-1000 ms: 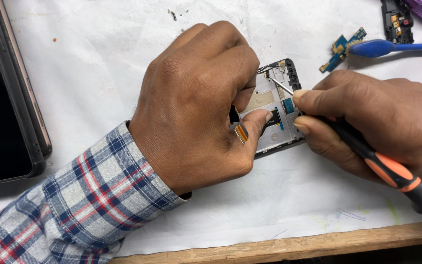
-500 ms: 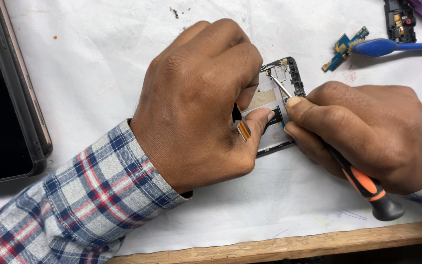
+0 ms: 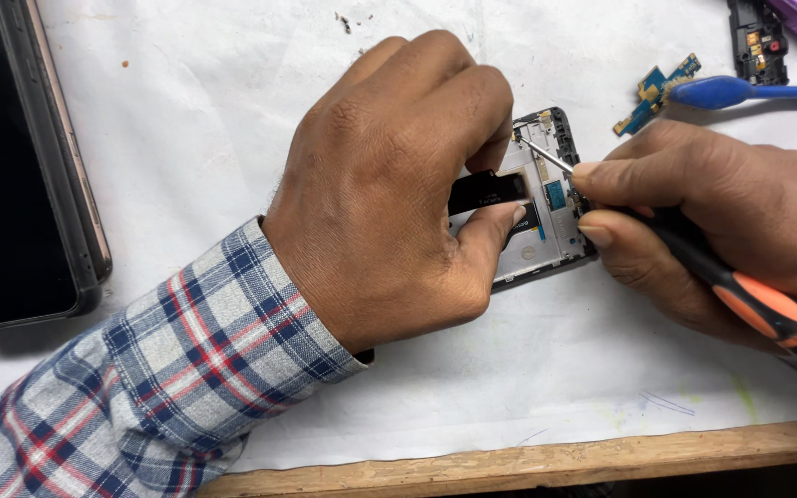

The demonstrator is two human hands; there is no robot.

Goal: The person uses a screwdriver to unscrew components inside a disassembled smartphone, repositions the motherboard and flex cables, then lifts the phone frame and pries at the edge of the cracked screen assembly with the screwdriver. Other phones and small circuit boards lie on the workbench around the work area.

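Far left we've got a dark flat slab device with a grey metal edge [image 3: 39, 184] lying on the white paper sheet [image 3: 186, 111]. Our left hand [image 3: 389, 184], in a blue, red and white plaid sleeve [image 3: 140, 387], is curled down over the opened phone frame with its silver inner plate [image 3: 546, 221] mid-table, thumb and fingers pinching a black flat strip [image 3: 486, 191] on it. Our right hand [image 3: 731, 212] is clamped around a black-and-orange-handled screwdriver [image 3: 740, 295], tip touching the frame's top corner. Further right, top: a small blue circuit piece [image 3: 657, 90], a blue plastic pry tool [image 3: 749, 91], a black part [image 3: 756, 41]. A wooden table edge [image 3: 555, 461] runs along the bottom.
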